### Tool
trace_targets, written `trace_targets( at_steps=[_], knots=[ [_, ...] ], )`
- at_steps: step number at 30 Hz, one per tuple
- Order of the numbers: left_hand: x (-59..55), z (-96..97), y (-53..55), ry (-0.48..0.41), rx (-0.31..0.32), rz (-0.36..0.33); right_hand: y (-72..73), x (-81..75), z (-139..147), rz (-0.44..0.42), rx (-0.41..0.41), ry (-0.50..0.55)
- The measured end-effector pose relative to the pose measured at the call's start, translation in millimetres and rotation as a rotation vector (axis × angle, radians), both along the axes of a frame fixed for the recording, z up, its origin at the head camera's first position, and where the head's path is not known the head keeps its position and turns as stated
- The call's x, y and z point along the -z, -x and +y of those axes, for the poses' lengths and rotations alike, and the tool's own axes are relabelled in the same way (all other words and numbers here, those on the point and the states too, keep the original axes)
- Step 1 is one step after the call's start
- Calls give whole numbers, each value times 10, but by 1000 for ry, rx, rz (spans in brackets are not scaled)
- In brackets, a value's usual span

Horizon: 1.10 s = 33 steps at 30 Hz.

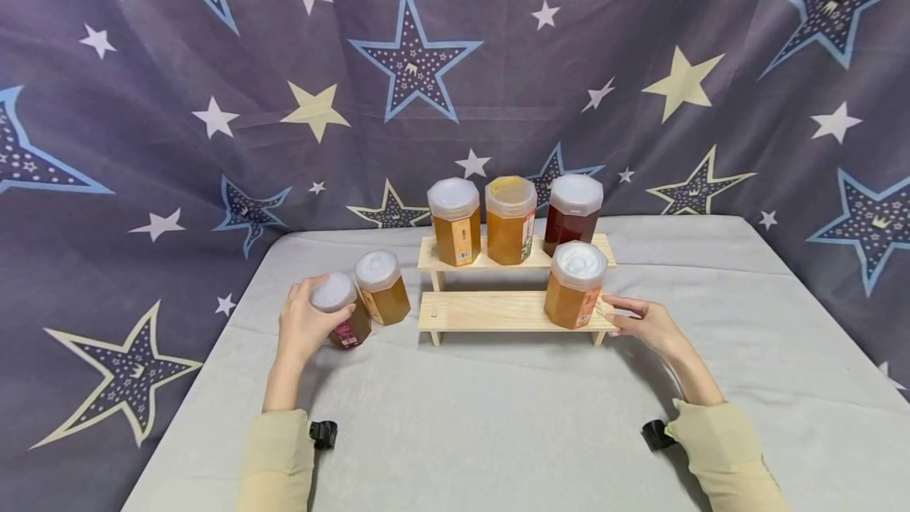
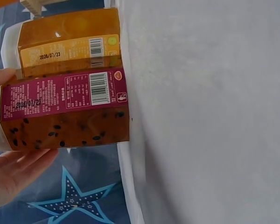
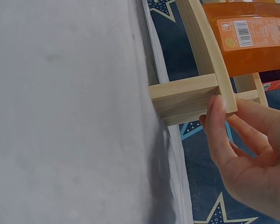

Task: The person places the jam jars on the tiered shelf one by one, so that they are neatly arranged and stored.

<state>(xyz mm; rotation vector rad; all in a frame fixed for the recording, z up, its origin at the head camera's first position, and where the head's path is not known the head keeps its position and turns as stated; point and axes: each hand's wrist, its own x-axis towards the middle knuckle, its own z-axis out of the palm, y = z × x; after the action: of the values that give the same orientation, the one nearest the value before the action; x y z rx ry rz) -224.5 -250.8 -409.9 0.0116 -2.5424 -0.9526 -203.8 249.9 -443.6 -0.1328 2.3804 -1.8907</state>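
Note:
My left hand [image 1: 304, 321] grips a white-lidded jar [image 2: 60, 126] around its upper part, thumb on one side and fingers on the other. The jar has a magenta label and dark seeds in amber filling. Right beside it stands a jar with a yellow label [image 1: 385, 291]. My right hand [image 1: 643, 324] pinches the right end of the lower board of a two-step wooden rack [image 1: 490, 311], thumb below the board in the right wrist view [image 3: 226, 93]. Close to those fingers, an orange-labelled jar [image 1: 574, 291] sits at the right of the lower step.
On the upper step stand a yellow-labelled jar [image 1: 455, 224], a jar with a yellowish lid [image 1: 509, 224] and a dark red jar [image 1: 571, 220]. A pale cloth covers the table [image 1: 455, 417]. Behind it hangs a star-patterned curtain [image 1: 498, 117].

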Motion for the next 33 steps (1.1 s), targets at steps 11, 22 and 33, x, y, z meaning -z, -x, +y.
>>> trace_targets(
  at_steps=[11,22,33],
  knots=[
    [-38,-3,-32,35,0,10,4,7,-1,5,-7,46],
    [-115,61,-193,50,31,65,0,2,-7,8,-10,31],
    [-238,206,-354,24,99,107,4,12,3,-8,-6,42]
  ],
)
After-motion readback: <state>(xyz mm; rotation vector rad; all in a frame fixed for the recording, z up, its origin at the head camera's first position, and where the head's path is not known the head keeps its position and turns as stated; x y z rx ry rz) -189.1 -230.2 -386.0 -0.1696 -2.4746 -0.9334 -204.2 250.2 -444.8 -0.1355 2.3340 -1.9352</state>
